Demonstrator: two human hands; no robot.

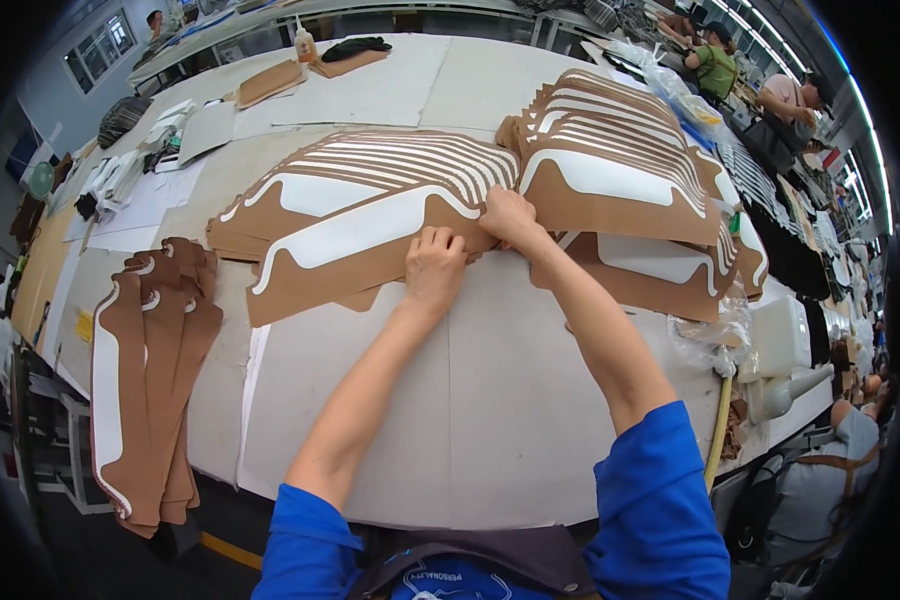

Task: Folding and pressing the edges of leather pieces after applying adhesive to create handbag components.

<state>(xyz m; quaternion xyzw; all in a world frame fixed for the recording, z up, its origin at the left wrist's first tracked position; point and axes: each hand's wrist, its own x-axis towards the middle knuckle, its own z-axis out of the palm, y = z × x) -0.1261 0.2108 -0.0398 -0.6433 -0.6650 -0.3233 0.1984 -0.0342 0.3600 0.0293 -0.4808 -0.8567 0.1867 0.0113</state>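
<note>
A brown panel (315, 290) with a white shaped layer on it lies slantwise on top of a fanned stack of similar panels (370, 150). My left hand (436, 268) is closed at its near edge, with the fingers curled and pressed on the brown border. At the right end of the same panel, my right hand (510, 217) is closed, pinching the corner; its fingertips are partly hidden. Just right of that hand stands a second fanned stack (605, 180) of brown and white panels, with more panels (650, 262) partly under its near side.
Another pile of brown panels (160, 350) hangs over the table's left edge. A glue bottle (304, 42) and a black glove-like item (355, 48) sit at the far side. To the right are clear plastic bags (715, 325), a white container (778, 338) and co-workers (715, 65).
</note>
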